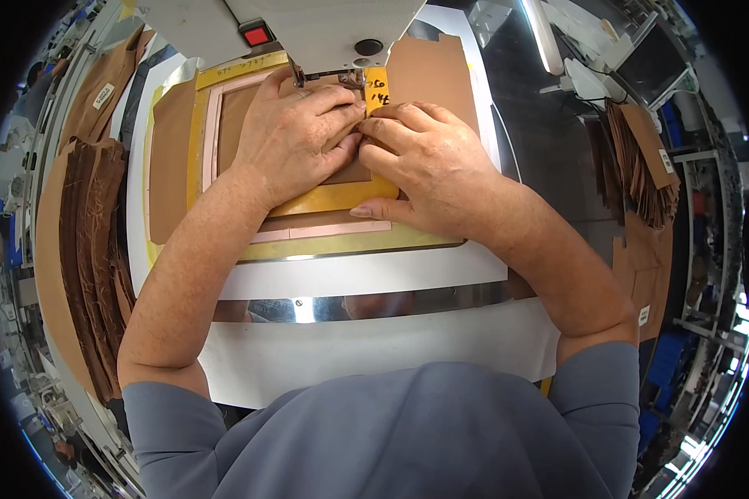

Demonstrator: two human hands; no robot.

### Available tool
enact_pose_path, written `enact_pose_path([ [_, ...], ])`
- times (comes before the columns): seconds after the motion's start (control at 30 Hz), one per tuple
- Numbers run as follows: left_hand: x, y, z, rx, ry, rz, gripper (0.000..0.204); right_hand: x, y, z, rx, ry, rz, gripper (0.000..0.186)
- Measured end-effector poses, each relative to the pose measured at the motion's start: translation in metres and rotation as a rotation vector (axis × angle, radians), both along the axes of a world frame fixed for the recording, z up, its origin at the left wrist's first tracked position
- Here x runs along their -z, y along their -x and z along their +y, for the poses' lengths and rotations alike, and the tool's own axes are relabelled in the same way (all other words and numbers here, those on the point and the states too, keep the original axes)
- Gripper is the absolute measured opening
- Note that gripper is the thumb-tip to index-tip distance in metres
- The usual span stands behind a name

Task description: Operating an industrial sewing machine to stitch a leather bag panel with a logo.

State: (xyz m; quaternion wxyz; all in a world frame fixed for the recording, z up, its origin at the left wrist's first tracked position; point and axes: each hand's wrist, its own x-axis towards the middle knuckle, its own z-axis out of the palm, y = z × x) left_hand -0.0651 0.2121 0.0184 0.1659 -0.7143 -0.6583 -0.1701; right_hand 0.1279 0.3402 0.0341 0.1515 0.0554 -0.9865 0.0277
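Note:
A yellow-edged sewing template (337, 198) with a rectangular opening lies beneath a white sewing machine head (333, 33). Brown fabric (437, 71) extends from under it at the right and far side, and more brown fabric shows inside the opening. My left hand (300, 137) rests over the opening, fingers bent and pressed together just before the presser foot (354, 79). Against its fingertips, my right hand (420, 154) has its fingers curled inward, the thumb stretched over the template's near right part. Whatever the fingertips pinch is hidden beneath them.
Brown fabric pieces are stacked at the left (96, 266), with frayed edges. Another bundle of brown pieces (641, 166) hangs at the right. A white sheet (374, 279) lies under the template, and a metal strip (333, 308) crosses in front. A lamp tube (541, 37) hangs at upper right.

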Motion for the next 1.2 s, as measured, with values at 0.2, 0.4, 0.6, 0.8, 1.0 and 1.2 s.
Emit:
enact_pose_path([
  [0.2,-0.002,0.001,0.005,-0.004,-0.014,0.008,0.026,0.004,0.005,0.005,0.02,0.005,0.021,0.053],
  [0.4,-0.004,0.005,0.01,-0.014,0.012,-0.021,0.025,0.01,0.008,0.011,0.02,0.038,0.143,0.053],
  [0.6,-0.003,0.005,0.008,-0.018,0.044,-0.063,0.028,0.009,0.008,0.013,0.068,0.026,0.098,0.055],
  [0.8,0.004,0.007,0.003,-0.033,0.056,-0.066,0.036,0.01,0.01,0.019,0.042,-0.006,0.135,0.056],
  [1.0,0.003,0.001,-0.002,-0.058,0.062,-0.052,0.039,0.012,0.011,0.023,0.035,0.006,0.195,0.059],
  [1.2,0.004,0.003,-0.001,-0.098,0.091,-0.07,0.036,0.013,0.008,0.025,0.062,-0.028,0.194,0.058],
])
